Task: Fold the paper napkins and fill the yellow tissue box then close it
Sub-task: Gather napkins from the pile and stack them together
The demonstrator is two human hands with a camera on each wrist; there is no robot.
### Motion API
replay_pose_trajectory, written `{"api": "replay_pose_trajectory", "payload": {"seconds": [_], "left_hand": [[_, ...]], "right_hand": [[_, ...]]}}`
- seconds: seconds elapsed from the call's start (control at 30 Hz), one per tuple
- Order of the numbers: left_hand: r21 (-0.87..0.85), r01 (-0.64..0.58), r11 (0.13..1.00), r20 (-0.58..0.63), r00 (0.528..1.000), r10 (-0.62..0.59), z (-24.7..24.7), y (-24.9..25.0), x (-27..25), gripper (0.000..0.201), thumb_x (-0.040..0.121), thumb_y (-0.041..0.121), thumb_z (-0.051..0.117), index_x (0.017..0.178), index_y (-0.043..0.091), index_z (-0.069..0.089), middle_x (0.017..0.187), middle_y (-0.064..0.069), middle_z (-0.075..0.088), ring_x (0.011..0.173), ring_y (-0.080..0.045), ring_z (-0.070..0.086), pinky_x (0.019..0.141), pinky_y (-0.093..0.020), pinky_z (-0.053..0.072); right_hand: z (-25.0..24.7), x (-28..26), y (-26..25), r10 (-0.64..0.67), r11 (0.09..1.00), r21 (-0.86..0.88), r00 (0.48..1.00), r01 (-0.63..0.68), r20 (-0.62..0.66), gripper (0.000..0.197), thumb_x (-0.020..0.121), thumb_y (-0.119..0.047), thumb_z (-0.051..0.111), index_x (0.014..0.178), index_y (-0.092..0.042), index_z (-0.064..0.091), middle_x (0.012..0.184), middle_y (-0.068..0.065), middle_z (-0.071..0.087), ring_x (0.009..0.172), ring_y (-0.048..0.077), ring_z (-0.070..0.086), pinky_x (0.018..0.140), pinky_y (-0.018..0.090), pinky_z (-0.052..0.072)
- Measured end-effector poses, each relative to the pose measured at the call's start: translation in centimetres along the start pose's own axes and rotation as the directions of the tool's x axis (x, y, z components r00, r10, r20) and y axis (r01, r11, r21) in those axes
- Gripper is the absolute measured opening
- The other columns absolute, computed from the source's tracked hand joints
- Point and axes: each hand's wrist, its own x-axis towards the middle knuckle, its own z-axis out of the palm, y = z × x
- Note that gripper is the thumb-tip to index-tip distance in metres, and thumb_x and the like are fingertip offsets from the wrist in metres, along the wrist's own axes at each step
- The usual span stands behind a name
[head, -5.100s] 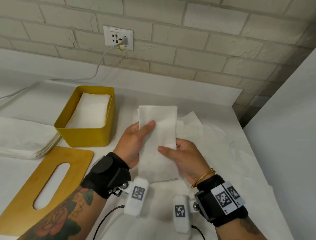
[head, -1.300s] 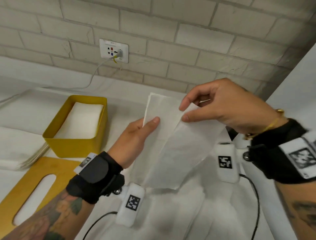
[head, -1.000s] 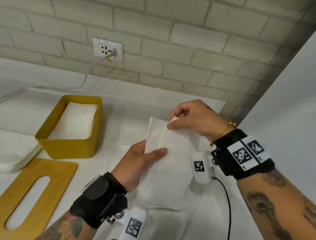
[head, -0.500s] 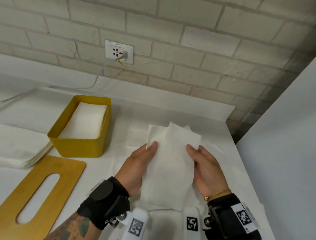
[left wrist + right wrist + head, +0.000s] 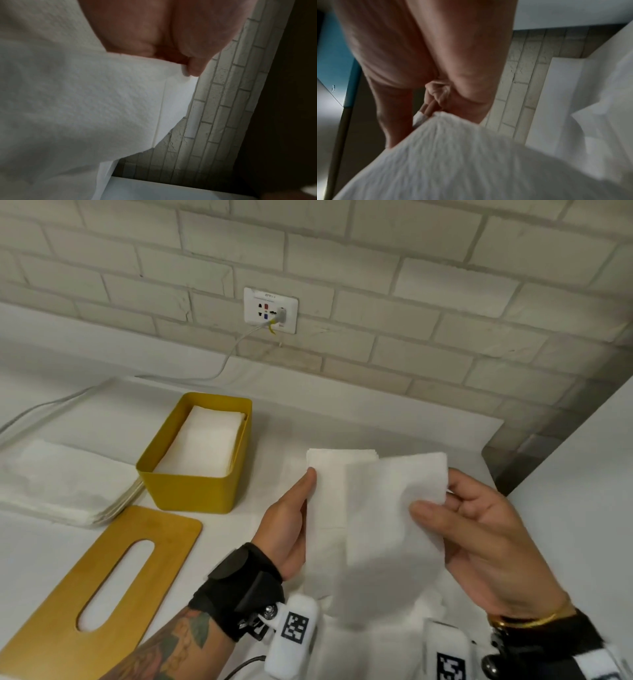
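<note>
A small stack of folded white napkins (image 5: 325,508) is held above the table in my left hand (image 5: 291,518), thumb on its top left corner. My right hand (image 5: 472,529) grips another folded napkin (image 5: 394,508) by its right edge, thumb in front, overlapping the stack. The left wrist view shows my thumb (image 5: 195,67) on the paper (image 5: 85,108); the right wrist view shows fingers (image 5: 436,97) pinching white paper (image 5: 453,155). The yellow tissue box (image 5: 191,491) stands open at centre left, holding folded napkins (image 5: 202,446). Its slotted wooden lid (image 5: 102,587) lies flat in front of it.
A pile of unfolded white napkins (image 5: 61,484) lies left of the box. A brick wall with a socket (image 5: 270,309) and a white cable (image 5: 222,368) runs behind. A white panel (image 5: 582,457) stands at the right. More loose paper (image 5: 376,645) lies under my hands.
My right hand laid a folded napkin onto the stack held by the left, and now grips its right edge with the thumb in front. The view has tilted slightly.
</note>
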Motion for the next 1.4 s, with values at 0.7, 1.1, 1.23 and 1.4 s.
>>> {"api": "replay_pose_trajectory", "payload": {"seconds": [0.7,1.1,1.23,1.4], "left_hand": [[0.098,-0.012,0.995,0.085,0.996,0.004,0.8,-0.3,-1.0,0.046,0.107,0.039,0.039,0.131,0.008,0.064,0.127,-0.012,0.071,0.118,-0.026,0.068,0.1,-0.038,0.054],[0.169,-0.086,0.982,-0.034,0.995,0.093,0.3,1.6,-0.4,0.043,0.106,0.037,0.043,0.128,0.005,0.063,0.118,-0.014,0.074,0.109,-0.028,0.072,0.087,-0.037,0.06],[0.165,-0.131,0.978,-0.053,0.989,0.141,0.1,3.4,-0.5,0.041,0.108,0.036,0.041,0.13,0.008,0.063,0.118,-0.009,0.075,0.109,-0.021,0.072,0.086,-0.031,0.06],[0.12,-0.189,0.974,-0.089,0.976,0.201,-0.4,4.8,-1.2,0.034,0.108,0.033,0.042,0.122,0.014,0.066,0.115,-0.005,0.076,0.106,-0.018,0.073,0.088,-0.034,0.06]], "right_hand": [[0.7,5.1,5.9,0.09,0.961,-0.204,0.906,-0.188,-0.415,0.013,0.089,-0.009,0.074,0.102,-0.009,0.075,0.096,0.009,0.079,0.095,0.028,0.075,0.097,0.053,0.056],[0.5,2.2,8.8,0.241,0.9,-0.264,0.9,-0.347,-0.362,0.032,0.074,-0.007,0.086,0.102,-0.01,0.07,0.089,0.007,0.079,0.088,0.027,0.076,0.083,0.042,0.059],[-0.5,0.3,9.6,0.323,0.849,-0.3,0.877,-0.435,-0.356,0.028,0.076,0.001,0.083,0.099,-0.003,0.067,0.073,0.014,0.074,0.069,0.024,0.07,0.068,0.033,0.059],[-2.2,0.6,7.0,0.205,0.862,-0.349,0.881,-0.369,-0.426,0.013,0.085,-0.013,0.078,0.096,-0.009,0.072,0.083,0.014,0.076,0.069,0.02,0.07,0.067,0.032,0.055]]}}
